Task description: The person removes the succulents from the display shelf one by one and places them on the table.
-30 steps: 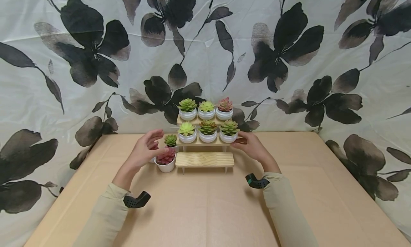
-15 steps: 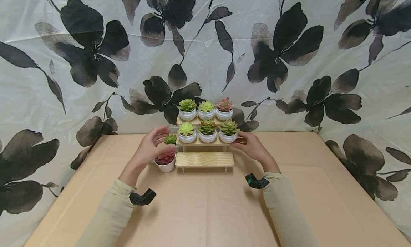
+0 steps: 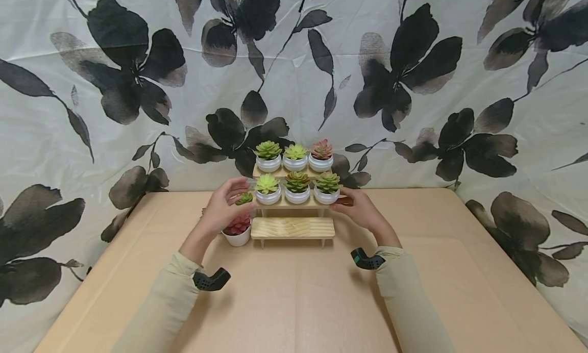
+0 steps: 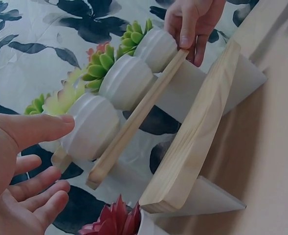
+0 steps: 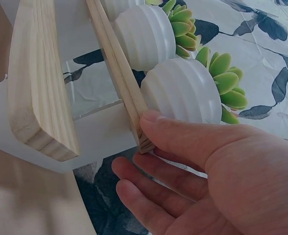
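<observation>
A tiered wooden plant stand (image 3: 293, 228) with clear supports stands at the table's back. Three white-potted succulents (image 3: 297, 184) sit on its middle tier and three more on the top tier; the lowest tier is bare. My right hand (image 3: 363, 212) pinches the right end of the middle tier, thumb above and fingers below, as the right wrist view shows. My left hand (image 3: 222, 207) is beside the stand's left side, thumb near the light green succulent's pot (image 4: 92, 125), fingers spread and holding nothing. A red succulent (image 3: 237, 228) stands beneath it, partly covered.
A green succulent (image 3: 244, 198), mostly hidden by my left hand, stands behind the red one. Light brown covering lies over the table (image 3: 294, 302). A floral cloth (image 3: 294, 87) hangs right behind the stand.
My left hand has moved right and slightly away from me, closer to the stand's left side, over the loose succulents. My right hand and the stand have stayed put.
</observation>
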`<action>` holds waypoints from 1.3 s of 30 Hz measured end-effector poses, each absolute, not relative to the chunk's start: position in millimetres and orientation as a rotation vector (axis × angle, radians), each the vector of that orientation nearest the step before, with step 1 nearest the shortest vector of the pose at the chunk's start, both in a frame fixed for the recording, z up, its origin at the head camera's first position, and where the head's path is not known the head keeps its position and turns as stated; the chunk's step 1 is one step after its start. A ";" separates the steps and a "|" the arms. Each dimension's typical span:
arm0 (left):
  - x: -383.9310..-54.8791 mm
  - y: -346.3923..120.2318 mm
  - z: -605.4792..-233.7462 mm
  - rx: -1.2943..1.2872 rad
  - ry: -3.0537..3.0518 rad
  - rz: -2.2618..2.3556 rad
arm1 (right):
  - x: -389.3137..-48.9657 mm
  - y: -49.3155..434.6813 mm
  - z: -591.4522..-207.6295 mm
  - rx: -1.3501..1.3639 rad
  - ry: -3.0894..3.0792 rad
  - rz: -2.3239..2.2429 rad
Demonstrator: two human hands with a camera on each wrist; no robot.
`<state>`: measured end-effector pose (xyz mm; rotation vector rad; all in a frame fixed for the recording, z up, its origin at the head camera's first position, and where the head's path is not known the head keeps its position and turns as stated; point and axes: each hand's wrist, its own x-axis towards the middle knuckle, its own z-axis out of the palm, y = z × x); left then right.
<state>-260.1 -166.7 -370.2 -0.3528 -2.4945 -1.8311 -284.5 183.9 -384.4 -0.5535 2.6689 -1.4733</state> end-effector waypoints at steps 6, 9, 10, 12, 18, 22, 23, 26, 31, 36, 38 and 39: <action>-262.0 -160.5 -369.6 -0.357 -2.503 -1.842 | -291.2 188.9 -393.1 -0.563 2.659 -1.485; -262.8 -157.5 -369.5 -0.362 -2.505 -1.837 | -292.0 189.0 -393.5 -0.577 2.660 -1.486; -263.1 -156.6 -369.5 -0.364 -2.504 -1.832 | -292.0 188.9 -393.4 -0.578 2.662 -1.484; -263.6 -154.4 -369.4 -0.358 -2.501 -1.828 | -291.7 188.8 -392.8 -0.575 2.666 -1.478; -266.3 -149.3 -370.7 -0.339 -2.513 -1.822 | -291.1 188.7 -391.3 -0.570 2.663 -1.477; -267.7 -147.1 -371.7 -0.320 -2.528 -1.827 | -290.2 188.3 -390.2 -0.569 2.666 -1.473; -267.5 -146.4 -371.6 -0.316 -2.531 -1.827 | -289.8 188.1 -389.9 -0.569 2.665 -1.475; -268.0 -144.5 -371.4 -0.309 -2.541 -1.830 | -289.0 187.0 -389.6 -0.564 2.667 -1.471; -269.2 -141.0 -371.3 -0.266 -2.563 -1.835 | -290.4 188.0 -391.4 -0.569 2.670 -1.465; -269.4 -138.3 -371.5 -0.227 -2.588 -1.805 | -291.1 188.9 -391.7 -0.563 2.657 -1.471; -269.7 -137.2 -371.6 -0.213 -2.598 -1.787 | -290.8 188.8 -391.0 -0.561 2.659 -1.469; -270.0 -136.6 -371.7 -0.207 -2.599 -1.781 | -290.5 188.7 -390.6 -0.561 2.660 -1.466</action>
